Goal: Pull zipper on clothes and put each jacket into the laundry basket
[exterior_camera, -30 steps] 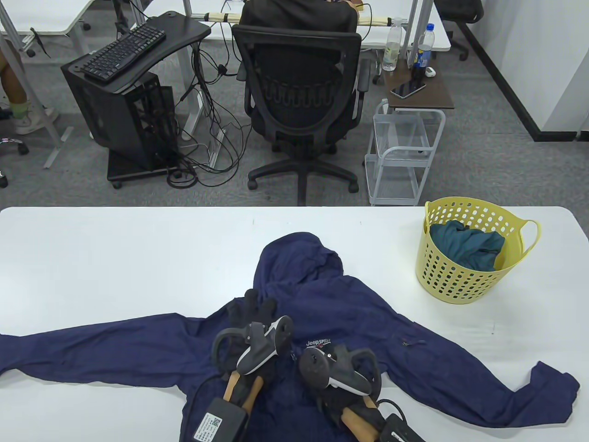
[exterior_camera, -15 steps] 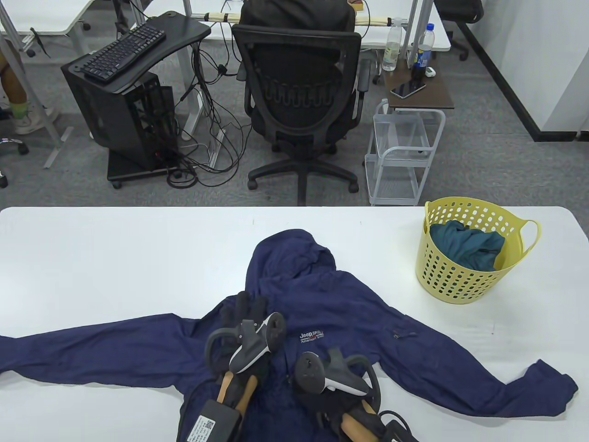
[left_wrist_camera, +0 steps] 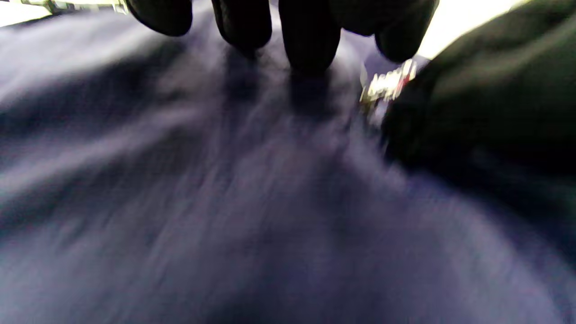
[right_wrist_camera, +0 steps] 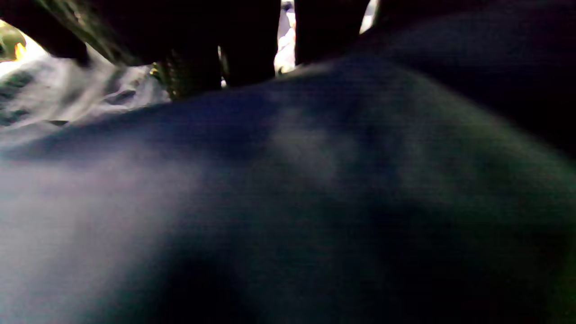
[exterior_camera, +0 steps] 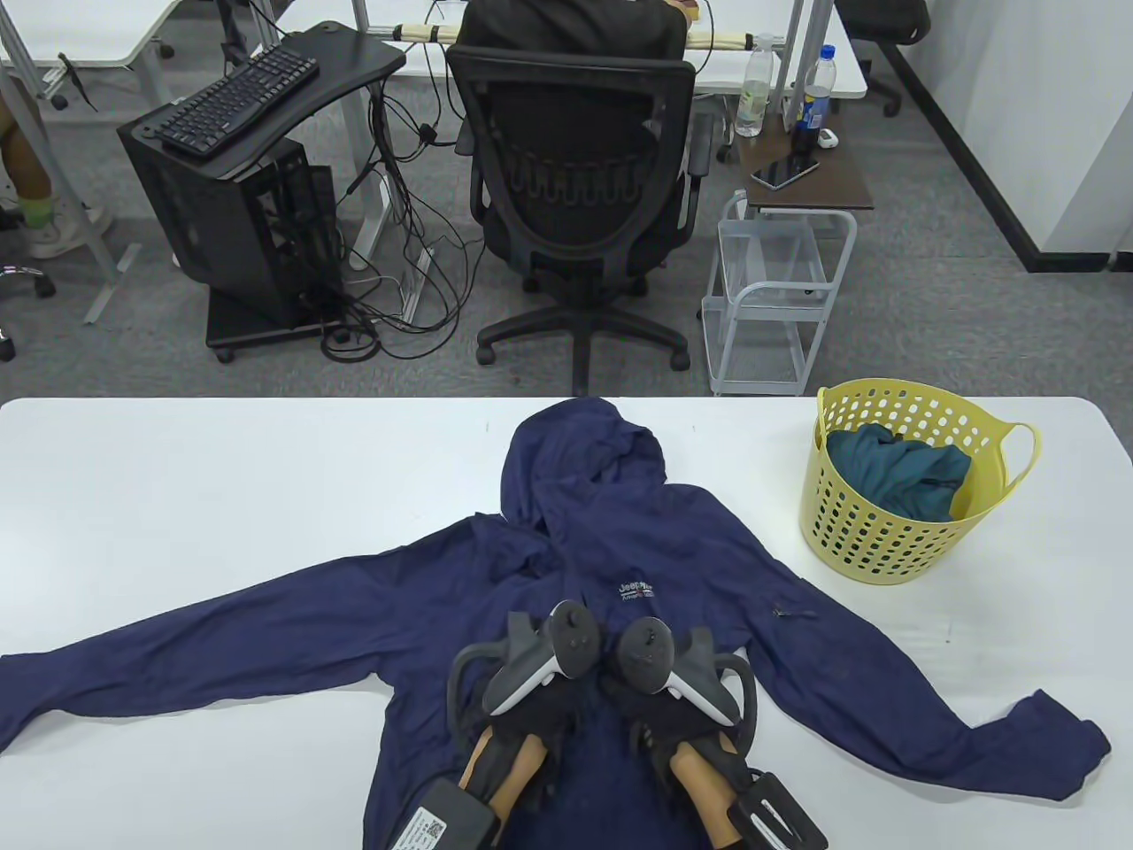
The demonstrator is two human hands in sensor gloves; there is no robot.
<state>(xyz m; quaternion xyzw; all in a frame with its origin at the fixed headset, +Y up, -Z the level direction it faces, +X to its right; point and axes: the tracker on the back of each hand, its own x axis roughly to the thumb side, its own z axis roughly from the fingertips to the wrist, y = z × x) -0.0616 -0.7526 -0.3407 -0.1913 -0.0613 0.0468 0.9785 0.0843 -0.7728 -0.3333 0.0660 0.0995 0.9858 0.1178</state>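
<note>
Two gloved hands sit side by side on the chest of the dark navy hooded jacket (exterior_camera: 620, 567), which lies spread front-up on the white table (exterior_camera: 221, 478), hood towards the far edge and sleeves flung out to either side. We read the jacket's long axis, and so the line of its zipper, as running from the hem at the near edge straight away from us towards the hood, passing between our two wrists.

Our left hand (exterior_camera: 531, 699) rests just left of that line. In the left wrist view its fingertips (left_wrist_camera: 310, 40) hang down onto the cloth, and a small metallic piece (left_wrist_camera: 387, 83), probably the zipper pull, shows just beside them, against the dark bulk of the other glove. We cannot tell whether the left hand pinches anything or merely presses. Our right hand (exterior_camera: 673, 708) lies just right of the line, touching or nearly touching the left; its view is too dark and blurred to show what its fingers do, so its grip is also unknown.

The pull appears to sit between the hands, slightly nearer the right, and the travel we judge it needs is away from us, up the axis towards the collar.

The yellow perforated plastic laundry basket (exterior_camera: 894, 540) stands well apart at the far right, already holding a teal garment (exterior_camera: 894, 474); the right hand is nearer it.
</note>
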